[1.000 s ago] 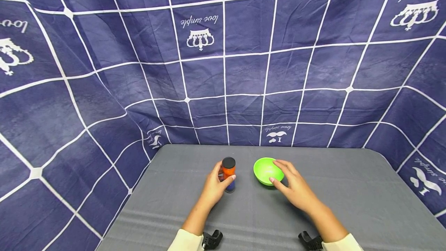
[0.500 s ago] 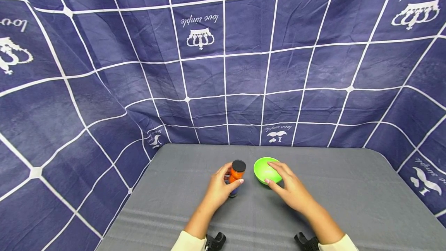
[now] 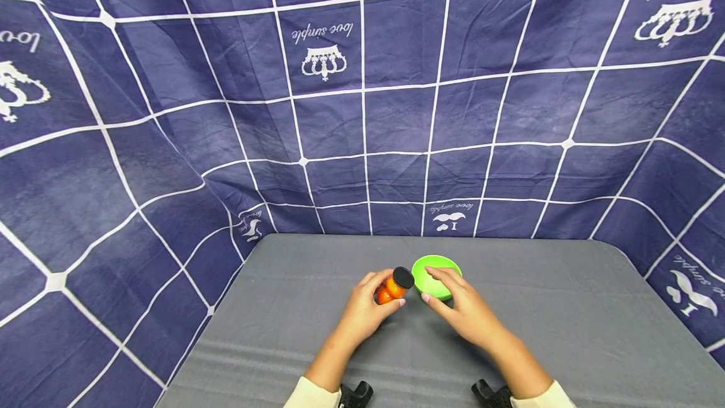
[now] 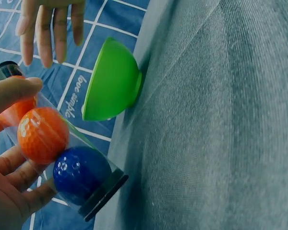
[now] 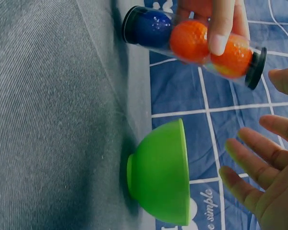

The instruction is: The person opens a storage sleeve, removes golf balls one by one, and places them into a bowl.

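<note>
My left hand point(image 3: 362, 313) grips a clear tube of golf balls point(image 5: 189, 43), two orange and one blue, with black caps at both ends. Fingers and thumb wrap its upper part, and the tube leans to the right with its top cap point(image 3: 404, 277) towards my right hand. A green bowl point(image 5: 158, 177) stands upright on the grey cloth just behind. My right hand point(image 3: 472, 317) is held in front of and over the bowl's right side, fingers spread and holding nothing. In the right wrist view its fingertips are near the tube's top cap.
Grey cloth point(image 3: 544, 307) covers the table. A blue sheet with white lines point(image 3: 396, 118) hangs behind and at both sides. Each wrist wears a black strap device point(image 3: 355, 394) below a cream sleeve point(image 3: 313, 393).
My left hand has brought the tube to the right and tipped it from upright to leaning, its top towards the bowl. My right hand has shifted slightly left.
</note>
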Available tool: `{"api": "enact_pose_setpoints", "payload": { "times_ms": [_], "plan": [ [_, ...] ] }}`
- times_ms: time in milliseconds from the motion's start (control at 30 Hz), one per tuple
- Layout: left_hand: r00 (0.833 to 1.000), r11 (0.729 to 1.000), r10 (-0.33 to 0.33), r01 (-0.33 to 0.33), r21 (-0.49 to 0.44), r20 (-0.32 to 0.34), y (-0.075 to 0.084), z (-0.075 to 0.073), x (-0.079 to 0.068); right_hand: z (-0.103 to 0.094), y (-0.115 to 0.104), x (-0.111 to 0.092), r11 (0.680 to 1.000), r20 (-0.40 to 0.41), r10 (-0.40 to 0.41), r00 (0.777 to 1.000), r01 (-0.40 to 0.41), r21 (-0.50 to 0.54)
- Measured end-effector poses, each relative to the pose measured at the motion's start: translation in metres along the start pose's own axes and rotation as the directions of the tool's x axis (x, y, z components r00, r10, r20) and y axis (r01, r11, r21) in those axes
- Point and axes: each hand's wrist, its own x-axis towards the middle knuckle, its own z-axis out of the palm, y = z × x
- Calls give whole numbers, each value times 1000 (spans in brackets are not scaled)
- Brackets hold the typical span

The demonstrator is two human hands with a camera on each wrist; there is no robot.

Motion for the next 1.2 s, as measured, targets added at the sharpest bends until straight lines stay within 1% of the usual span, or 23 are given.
{"api": "enact_pose_setpoints", "payload": {
  "times_ms": [133,300,500,567,700,800,1000,1200],
  "plan": [
    [1000,999,2,-3,38,28,2,2,0,4,0,1,999,2,-33,999,33,22],
    [998,995,43,-48,87,50,5,5,-1,5,-3,2,997,23,-61,998,60,48],
    [995,992,74,-81,93,73,5,8,-1,5,-6,6,995,85,-33,996,24,98],
    [994,993,75,-81,87,75,4,9,-1,6,-7,7,992,105,-27,994,14,124],
    [993,993,68,-77,93,92,4,9,-2,9,-7,8,989,111,-52,992,36,144],
    [992,992,69,-80,100,108,6,9,-2,10,-6,7,989,93,-84,992,71,133],
    [987,989,85,-100,108,134,6,9,-3,9,-5,6,986,81,-94,992,81,148],
    [979,988,99,-118,101,176,5,8,-4,5,-4,6,988,102,-104,989,91,127]
  ]
}}
